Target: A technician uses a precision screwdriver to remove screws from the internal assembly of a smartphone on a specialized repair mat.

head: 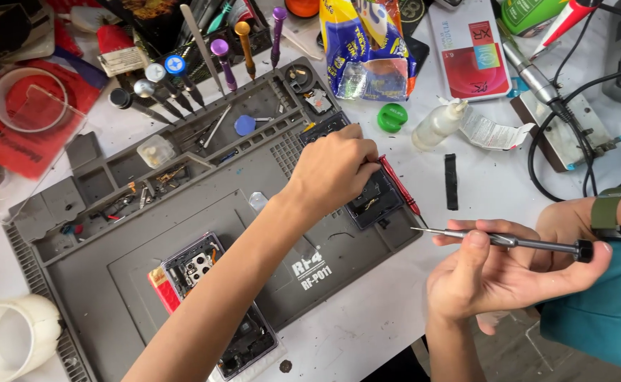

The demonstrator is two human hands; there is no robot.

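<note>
Silver screwdriver: it lies across the right hand, low on the right side, out past the edge of the surface. Its thin tip points left, toward the mat.
Right hand: the palm faces up and the thumb presses the silver screwdriver down on the fingers. The grip is loose but closed on the tool, likely to keep it ready and stop it from rolling off.
Open phone: it lies near the front of the mat with its back off, so its insides show. No hand touches it.
White roll: it sits at the near left corner, well apart from the hands.
Grey mat: it covers the white surface and carries the phone parts, so small bits stay in one spot.
Left hand: it reaches across the mat, with its fingers curled shut. The grip looks closed on the red screwdriver.
Red screwdriver: it sticks out from the left hand and slants down over the dark part.
Dark phone part: it lies flat on the right end of the mat, just under the left hand.
Other person's hand: it has a green band on the wrist and sits just behind the right hand.
Small pockets: these are in the far rim of the mat and hold tiny parts.
Row of screwdrivers: they stand past the mat, handles up, easy to grab.
Far things: a green cap, a small clear bottle and a blue and yellow bag.
</note>
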